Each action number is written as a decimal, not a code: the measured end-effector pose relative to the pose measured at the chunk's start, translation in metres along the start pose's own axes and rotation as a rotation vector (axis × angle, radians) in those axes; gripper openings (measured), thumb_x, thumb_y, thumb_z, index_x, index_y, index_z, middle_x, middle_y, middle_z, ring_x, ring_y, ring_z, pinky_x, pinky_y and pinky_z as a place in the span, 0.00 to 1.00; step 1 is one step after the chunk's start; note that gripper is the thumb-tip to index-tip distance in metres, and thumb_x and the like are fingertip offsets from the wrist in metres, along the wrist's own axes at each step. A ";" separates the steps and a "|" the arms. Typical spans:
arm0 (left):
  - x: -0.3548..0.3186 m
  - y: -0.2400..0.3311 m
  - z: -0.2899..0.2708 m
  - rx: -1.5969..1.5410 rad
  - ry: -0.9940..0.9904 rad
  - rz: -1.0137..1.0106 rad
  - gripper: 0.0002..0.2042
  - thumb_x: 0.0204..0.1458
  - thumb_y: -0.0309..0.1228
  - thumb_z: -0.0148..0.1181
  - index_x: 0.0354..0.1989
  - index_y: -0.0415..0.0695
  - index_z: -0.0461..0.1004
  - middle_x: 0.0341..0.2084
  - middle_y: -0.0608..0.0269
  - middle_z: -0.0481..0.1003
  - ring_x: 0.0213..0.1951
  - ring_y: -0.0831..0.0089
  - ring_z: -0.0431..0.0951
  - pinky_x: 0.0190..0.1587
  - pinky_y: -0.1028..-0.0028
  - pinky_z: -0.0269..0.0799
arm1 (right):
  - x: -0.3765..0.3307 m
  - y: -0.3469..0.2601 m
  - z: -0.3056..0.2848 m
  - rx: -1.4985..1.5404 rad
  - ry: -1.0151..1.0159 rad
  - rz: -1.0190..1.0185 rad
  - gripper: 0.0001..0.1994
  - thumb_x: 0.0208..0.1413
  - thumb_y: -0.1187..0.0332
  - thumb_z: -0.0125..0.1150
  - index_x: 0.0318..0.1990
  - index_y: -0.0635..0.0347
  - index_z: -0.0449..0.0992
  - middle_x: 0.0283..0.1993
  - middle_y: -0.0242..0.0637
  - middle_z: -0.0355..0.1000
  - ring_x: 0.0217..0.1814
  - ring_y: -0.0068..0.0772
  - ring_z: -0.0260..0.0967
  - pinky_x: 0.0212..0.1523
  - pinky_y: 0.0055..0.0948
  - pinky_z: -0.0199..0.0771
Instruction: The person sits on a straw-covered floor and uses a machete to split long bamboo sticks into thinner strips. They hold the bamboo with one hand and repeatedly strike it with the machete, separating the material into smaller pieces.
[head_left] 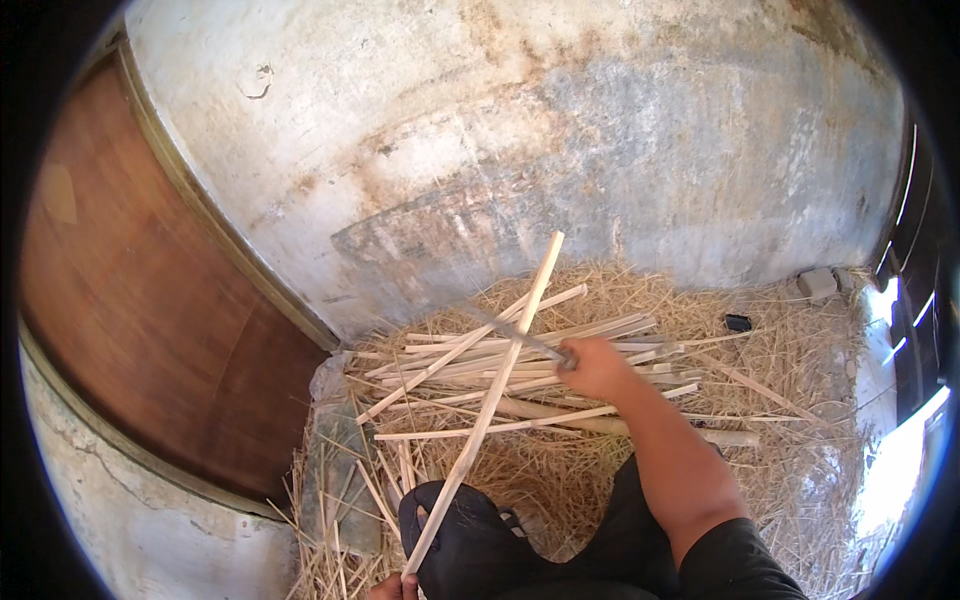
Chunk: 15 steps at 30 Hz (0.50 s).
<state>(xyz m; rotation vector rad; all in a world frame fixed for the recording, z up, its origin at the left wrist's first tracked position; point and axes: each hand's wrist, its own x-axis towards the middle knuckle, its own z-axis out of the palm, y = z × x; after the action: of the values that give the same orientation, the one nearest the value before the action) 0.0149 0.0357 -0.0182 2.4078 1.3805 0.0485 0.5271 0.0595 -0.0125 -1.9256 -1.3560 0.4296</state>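
We have a stained, pale wall [650,150] rising beyond the fingers of both hands, and a brown wooden panel [160,300] standing well off to their left. Loose straw [790,460] covers the floor beneath and around them. Just to the left of our right fingers and past them, a pile of pale wooden strips [610,328] lies mostly crosswise, with a thicker round pole [735,438] nearer to us.

The long strip [486,408] in hand slants away from us, its near end pinched in the fingers of our left hand [393,588], which shows only partly at the lower edge. Our right hand [592,368] has its fingers closed round the handle of a narrow grey blade [540,347], which crosses the strip ahead and left of those fingers; we cannot tell whether its edge touches the wood.

By our judgement, the work is partway: the strips in the pile look already split to slim lengths, while the held one has the blade at it. We cannot tell which of those in the pile are finished.

Well to the right of our right fingers sit a greyish block [817,284] and, closer to them, a small black object [738,323].
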 end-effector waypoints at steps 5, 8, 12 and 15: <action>0.005 0.027 -0.009 -0.066 -0.076 -0.153 0.23 0.63 0.44 0.44 0.51 0.36 0.72 0.40 0.36 0.77 0.46 0.40 0.76 0.47 0.54 0.71 | -0.019 -0.047 0.013 -0.344 -0.181 -0.410 0.11 0.46 0.63 0.63 0.38 0.56 0.78 0.30 0.46 0.76 0.34 0.47 0.76 0.36 0.44 0.74; 0.009 0.015 -0.013 -0.184 -0.180 -0.152 0.22 0.64 0.44 0.44 0.50 0.35 0.73 0.43 0.36 0.76 0.48 0.41 0.75 0.49 0.56 0.70 | -0.006 -0.004 -0.003 -0.013 0.011 -0.127 0.11 0.47 0.64 0.62 0.38 0.56 0.78 0.29 0.46 0.76 0.33 0.47 0.76 0.36 0.44 0.74; 0.010 0.028 -0.023 -0.182 -0.160 -0.130 0.21 0.65 0.43 0.43 0.48 0.36 0.74 0.38 0.40 0.77 0.43 0.47 0.77 0.47 0.60 0.70 | -0.002 -0.005 0.002 -0.004 0.045 -0.048 0.11 0.45 0.65 0.63 0.37 0.55 0.78 0.29 0.44 0.76 0.32 0.47 0.76 0.36 0.45 0.74; 0.011 0.047 -0.021 -0.382 -0.050 -0.034 0.20 0.66 0.42 0.42 0.41 0.36 0.74 0.24 0.50 0.74 0.31 0.58 0.75 0.38 0.63 0.70 | -0.015 -0.028 0.026 -0.215 -0.086 -0.414 0.10 0.42 0.64 0.68 0.32 0.55 0.76 0.25 0.41 0.75 0.29 0.43 0.75 0.33 0.43 0.74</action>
<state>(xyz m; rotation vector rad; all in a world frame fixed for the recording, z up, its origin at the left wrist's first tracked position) 0.0548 0.0293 0.0148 2.0556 1.2591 0.2215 0.4864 0.0602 -0.0117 -1.7410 -1.8686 0.1691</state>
